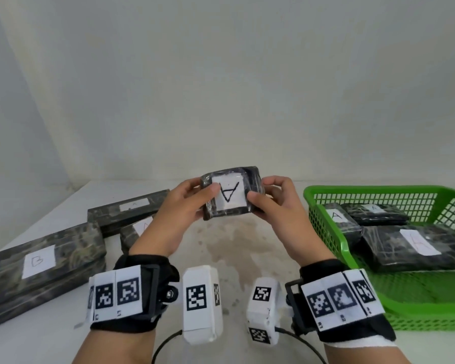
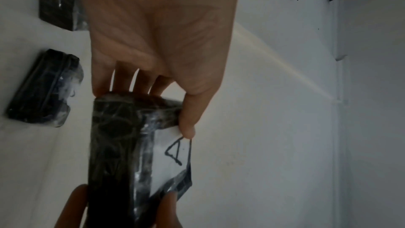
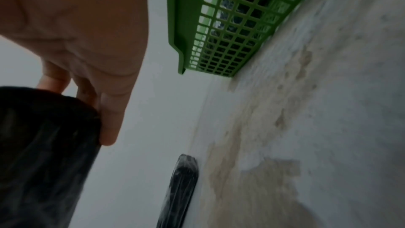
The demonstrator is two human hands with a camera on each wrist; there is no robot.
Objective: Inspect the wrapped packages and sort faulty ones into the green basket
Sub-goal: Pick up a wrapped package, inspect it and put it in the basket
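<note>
wrapped package (image 1: 231,195), dark under clear film, is being held up above the table (image 1: 221,248), midway between the loose stock and the green basket (image 1: 323,198). its white label is facing the head camera with a handwritten "a" reading upside down from there. the left wrist view is showing the same label (image 2: 168,155) and letter, with film creased along the edges.

left hand (image 1: 180,214) is gripping the package's left end, thumb lying on the label's edge, fingers curled behind. right hand (image 1: 276,206) is gripping the right end the same way, thumb on the front, fingers wrapped round the back. both hands are closed on it; it is touching nothing else.

green basket is sitting on the table to the right, three wrapped packages lying in it: one near the left wall labelled "a" (image 1: 338,219), one at the back (image 1: 373,212) with a label too small to read, and a larger one in front (image 1: 415,245) with a faint letter i cannot make out.

to the left, a long package labelled "b" (image 1: 40,261) is lying nearest. behind it a long package (image 1: 128,210) carries a small label with unreadable writing. a shorter package (image 1: 135,232) with a faint mark is partly hidden by the left forearm.

brownish stains are marking the table below the hands. both wrists are wearing black straps with square-coded tags.
</note>
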